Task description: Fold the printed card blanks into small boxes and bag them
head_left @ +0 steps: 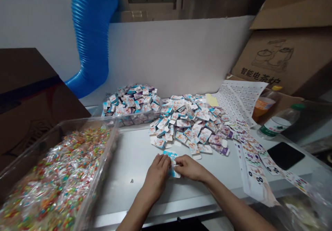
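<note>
A small blue-and-white cardboard box (173, 157) lies on the white table between my two hands. My left hand (158, 171) rests along its left side, the fingers close together and pressed against the card. On the other side, my right hand (190, 167) is closed, with thumb and bent fingers gripping the right edge. My fingers cover part of the box. Just beyond it is a loose heap of similar small printed boxes (190, 120), several with flaps sticking out.
A clear tub (114, 129) of wrapped colourful candies stands at the left. Behind is a clear bin (129, 115) of small boxes. To the right are sticker sheets (250, 162), a black phone-like slab (285, 155), two bottles (281, 122) and cartons (275, 58). A blue hose (90, 34) hangs behind.
</note>
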Demonstrator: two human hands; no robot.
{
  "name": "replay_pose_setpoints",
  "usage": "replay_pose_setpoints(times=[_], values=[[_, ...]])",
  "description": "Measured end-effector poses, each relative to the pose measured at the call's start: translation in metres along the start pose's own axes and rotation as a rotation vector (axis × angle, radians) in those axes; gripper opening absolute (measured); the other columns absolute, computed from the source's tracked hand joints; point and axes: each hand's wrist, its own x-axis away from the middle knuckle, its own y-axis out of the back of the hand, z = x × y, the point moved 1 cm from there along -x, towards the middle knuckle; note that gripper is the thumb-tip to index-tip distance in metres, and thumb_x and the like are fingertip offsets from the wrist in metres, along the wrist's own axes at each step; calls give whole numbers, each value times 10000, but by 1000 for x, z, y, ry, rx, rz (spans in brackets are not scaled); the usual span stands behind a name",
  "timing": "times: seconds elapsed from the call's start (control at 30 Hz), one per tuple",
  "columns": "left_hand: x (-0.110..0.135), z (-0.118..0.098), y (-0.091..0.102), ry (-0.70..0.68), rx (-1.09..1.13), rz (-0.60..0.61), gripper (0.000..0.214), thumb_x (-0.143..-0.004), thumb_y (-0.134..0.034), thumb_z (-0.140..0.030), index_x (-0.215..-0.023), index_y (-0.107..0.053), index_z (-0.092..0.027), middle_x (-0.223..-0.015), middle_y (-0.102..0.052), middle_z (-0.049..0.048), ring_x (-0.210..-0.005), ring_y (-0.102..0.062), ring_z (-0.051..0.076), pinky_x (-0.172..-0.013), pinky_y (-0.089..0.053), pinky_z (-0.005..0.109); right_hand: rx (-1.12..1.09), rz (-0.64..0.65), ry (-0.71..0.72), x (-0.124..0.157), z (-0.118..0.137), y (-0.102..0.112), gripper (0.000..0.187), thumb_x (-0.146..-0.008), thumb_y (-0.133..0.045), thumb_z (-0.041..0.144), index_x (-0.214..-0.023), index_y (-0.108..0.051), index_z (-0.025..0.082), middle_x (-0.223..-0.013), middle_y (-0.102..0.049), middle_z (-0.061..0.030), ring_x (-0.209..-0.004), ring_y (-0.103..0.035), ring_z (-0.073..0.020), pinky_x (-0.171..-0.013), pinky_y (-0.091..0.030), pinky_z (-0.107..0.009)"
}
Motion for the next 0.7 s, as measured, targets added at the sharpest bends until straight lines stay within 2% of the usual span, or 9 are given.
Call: replay_pose_setpoints(times=[0.1,0.2,0.3,0.43,0.5,0.6,0.7], values=[[-1,3,3,-23,0,51,490,-710,-402,4,-1169,-396,-169,-1258,-510,111,-1192,-448,222,-1006,-374,439,99,-59,86,4,7,-5,172,-687,-488,166,-527,-424,163,-509,-371,63,-529,-349,-78,-497,-251,-198],[-3,2,10,-14,-17,37,431,-746,-415,-20,-1151,-418,-167,-1236,-524,110,-1176,-458,221,-1027,-344,459,91,-70,101,4,6,-8,168,-729,-466,203,-566,-472,164,-516,-377,59,-515,-355,-82,-484,-256,-195],[-6,-5,19,-14,-61,14,319,-777,-421,-36,-1054,-483,-180,-1079,-599,73,-1067,-521,207,-1040,-312,476,156,-99,48,2,3,-10,163,-721,-479,217,-575,-522,159,-510,-438,48,-507,-392,-91,-479,-264,-197],[-6,-12,24,34,-96,-57,186,-819,-405,-69,-880,-529,-193,-855,-630,35,-926,-561,204,-1037,-294,507,374,-267,15,3,9,-8,152,-708,-490,202,-669,-633,166,-575,-575,18,-549,-474,-114,-518,-295,-206],[-4,-13,24,63,-38,-51,216,-798,-420,-60,-929,-525,-196,-877,-633,40,-913,-565,206,-999,-351,484,352,-249,16,4,13,-6,185,-722,-477,200,-715,-660,169,-620,-614,11,-576,-505,-121,-531,-315,-203],[2,-13,22,105,132,32,372,-736,-460,-55,-1077,-482,-204,-987,-617,62,-925,-563,216,-851,-472,394,322,-196,52,5,17,-1,197,-735,-477,191,-720,-671,165,-631,-614,14,-587,-505,-118,-529,-319,-200],[6,-14,18,152,338,10,491,-744,-433,-57,-1206,-411,-223,-1085,-589,74,-966,-559,206,-814,-483,344,289,-226,60,5,18,2,185,-756,-499,207,-814,-672,173,-601,-578,27,-544,-473,-108,-502,-301,-205]])
